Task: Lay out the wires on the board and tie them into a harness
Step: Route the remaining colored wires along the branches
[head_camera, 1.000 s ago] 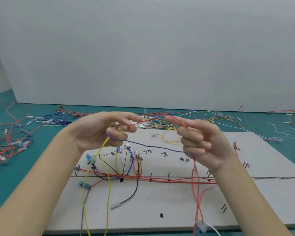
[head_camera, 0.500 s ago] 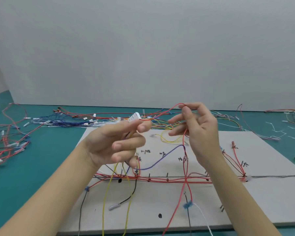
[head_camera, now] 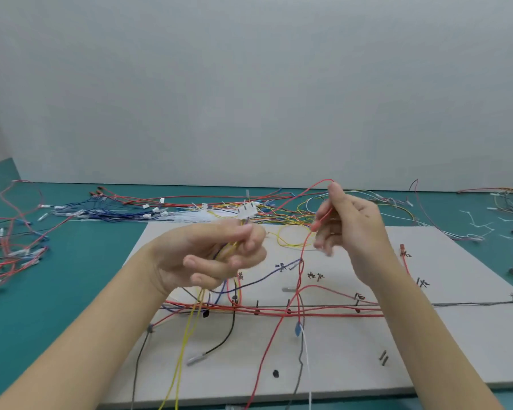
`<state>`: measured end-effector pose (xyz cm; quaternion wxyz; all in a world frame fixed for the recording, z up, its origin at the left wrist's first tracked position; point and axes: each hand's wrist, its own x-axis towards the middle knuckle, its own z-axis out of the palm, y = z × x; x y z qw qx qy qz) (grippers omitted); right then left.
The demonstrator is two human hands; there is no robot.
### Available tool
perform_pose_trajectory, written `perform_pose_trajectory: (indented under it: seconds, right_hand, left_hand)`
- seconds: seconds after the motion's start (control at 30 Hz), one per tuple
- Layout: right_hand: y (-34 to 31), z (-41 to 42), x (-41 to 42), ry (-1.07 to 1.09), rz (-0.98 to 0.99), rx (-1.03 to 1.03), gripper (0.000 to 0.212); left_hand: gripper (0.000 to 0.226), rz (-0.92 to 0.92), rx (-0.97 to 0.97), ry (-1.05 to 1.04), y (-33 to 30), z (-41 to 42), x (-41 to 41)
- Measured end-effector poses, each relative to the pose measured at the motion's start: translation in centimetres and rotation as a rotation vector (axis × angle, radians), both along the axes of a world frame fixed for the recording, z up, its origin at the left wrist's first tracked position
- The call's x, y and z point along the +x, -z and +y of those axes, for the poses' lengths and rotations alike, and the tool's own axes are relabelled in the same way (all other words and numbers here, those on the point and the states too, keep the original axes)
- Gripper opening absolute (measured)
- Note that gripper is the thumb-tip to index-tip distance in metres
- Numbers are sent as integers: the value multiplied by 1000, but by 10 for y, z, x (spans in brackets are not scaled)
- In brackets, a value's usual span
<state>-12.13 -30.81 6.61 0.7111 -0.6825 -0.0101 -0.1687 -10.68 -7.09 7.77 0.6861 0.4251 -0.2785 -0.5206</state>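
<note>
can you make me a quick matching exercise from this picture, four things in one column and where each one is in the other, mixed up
Things
1. white connector
2. red wire end
3. heap of blue wires
4. grey board

Places
A. pinched in the right hand
B. on the green table, far left of the board
C. sticking up above the left hand, which grips its yellow wires
D. flat on the table under both hands

Pairs: 1-C, 2-A, 3-B, 4-D
</note>
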Motion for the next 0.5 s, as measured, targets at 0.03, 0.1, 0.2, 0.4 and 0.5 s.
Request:
perform_pose_trajectory:
  seconds: [0.03,0.1,0.2,0.4,0.5]
  right_hand:
    - [-2,-1,-1,-95,47,135,46]
    - [-5,-3,-3,-220,107,382,44]
    - [-6,-3,-4,-316,145,597,41]
    - [-6,8,-10,-423,98,706,46]
    - [-8,12,-14,-496,82,734,43]
  left_hand:
    - [19,-125,42,-80,2,-1,1]
    - [15,-377,264,-310,5,-7,3]
    - [13,-533,379,-449,13,-24,0]
    - [25,-558,322,-597,28,-55,-13]
    - [5,-542,264,-659,31,-61,-16]
